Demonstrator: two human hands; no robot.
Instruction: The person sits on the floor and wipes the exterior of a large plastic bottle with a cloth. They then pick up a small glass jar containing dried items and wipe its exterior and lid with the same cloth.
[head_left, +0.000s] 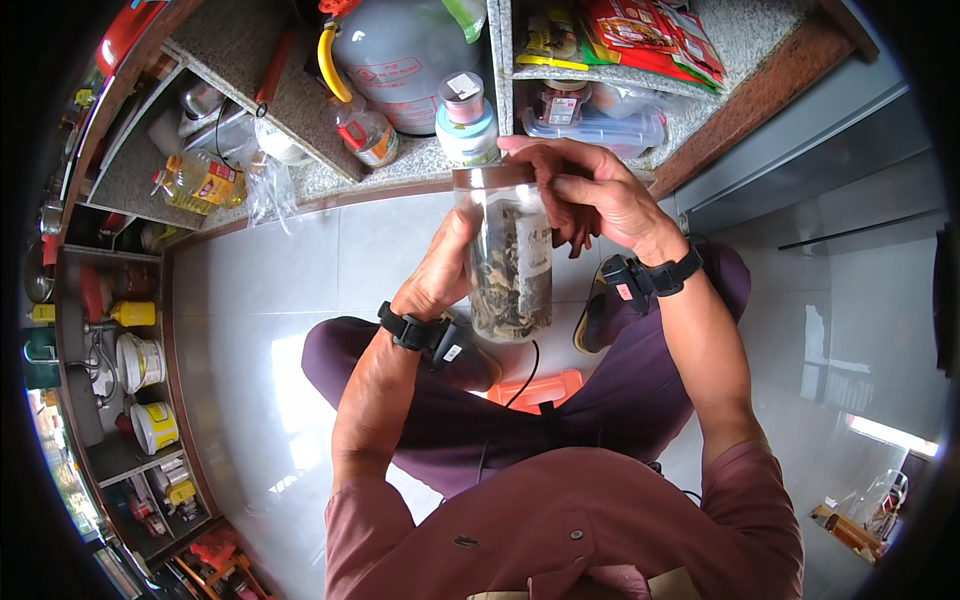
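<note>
A clear jar (510, 262) with a brown lid (491, 177) is held up in front of the open cabinet. Dark, dried pieces fill much of it, and its side bears a label with writing. My left hand (442, 270) grips the jar's left side, its fingers partly hidden behind it. In my right hand (611, 184) is a reddish-brown cloth (559, 202), pressed at the right edge of the lid and upper jar.
A grey gas cylinder (405, 56), an oil bottle (202, 180) and stacked tubs (465, 127) stand in the cabinet. Red food packets (637, 37) lie on the upper right shelf, above a plastic box (600, 131). An orange stool (547, 390) shows between my legs.
</note>
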